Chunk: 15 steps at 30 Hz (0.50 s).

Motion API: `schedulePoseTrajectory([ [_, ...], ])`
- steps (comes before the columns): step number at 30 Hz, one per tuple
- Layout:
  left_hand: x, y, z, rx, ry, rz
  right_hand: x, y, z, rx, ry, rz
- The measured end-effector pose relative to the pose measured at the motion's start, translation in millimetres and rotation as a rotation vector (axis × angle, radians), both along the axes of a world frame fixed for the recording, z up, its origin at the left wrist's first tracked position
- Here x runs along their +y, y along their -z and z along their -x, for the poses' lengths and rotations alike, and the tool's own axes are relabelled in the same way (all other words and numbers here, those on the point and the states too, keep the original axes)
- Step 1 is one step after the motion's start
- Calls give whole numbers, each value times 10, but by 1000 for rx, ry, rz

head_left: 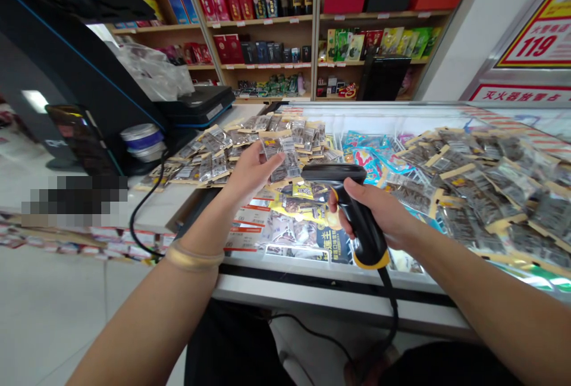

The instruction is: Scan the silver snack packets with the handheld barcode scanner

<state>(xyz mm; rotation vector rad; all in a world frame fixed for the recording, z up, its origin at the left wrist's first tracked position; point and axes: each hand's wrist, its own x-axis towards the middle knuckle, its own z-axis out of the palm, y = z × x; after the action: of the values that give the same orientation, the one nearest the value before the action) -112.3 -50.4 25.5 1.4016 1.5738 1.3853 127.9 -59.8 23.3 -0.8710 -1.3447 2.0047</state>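
My right hand (370,207) is wrapped round the grip of a black and yellow barcode scanner (363,219), whose head points left. Just left of the scanner head, my left hand (256,172) holds a small clear snack packet (281,157) with dark contents and a tan edge. The packet's printed back faces me. Behind and left of it lies a pile of similar snack packets (214,148). A second heap of such packets (486,184) spreads over the glass on the right. The scanner's cable (390,297) hangs down below the counter edge.
Under the glass top of a freezer (312,288) lie colourful packages (294,201). At left stand a black checkout terminal (89,47), a phone (80,136) and tape rolls (143,142). A black cable (138,213) loops over the counter. Stocked shelves (263,20) line the back.
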Motion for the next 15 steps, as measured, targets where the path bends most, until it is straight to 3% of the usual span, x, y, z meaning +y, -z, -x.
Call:
schedulePoseTrajectory([
  [6,14,39,16,9,-9,16,25,42,0,34,-19,-17],
  [9,25,62,-43,-105,21,-1,39,10,12,66,9,-17],
  [12,64,32,-196,-232,71,-2,56,-86,-23,117,71,-27],
  [15,131,-70,-449,-228,126,-30,69,-207,-189,156,131,-75],
])
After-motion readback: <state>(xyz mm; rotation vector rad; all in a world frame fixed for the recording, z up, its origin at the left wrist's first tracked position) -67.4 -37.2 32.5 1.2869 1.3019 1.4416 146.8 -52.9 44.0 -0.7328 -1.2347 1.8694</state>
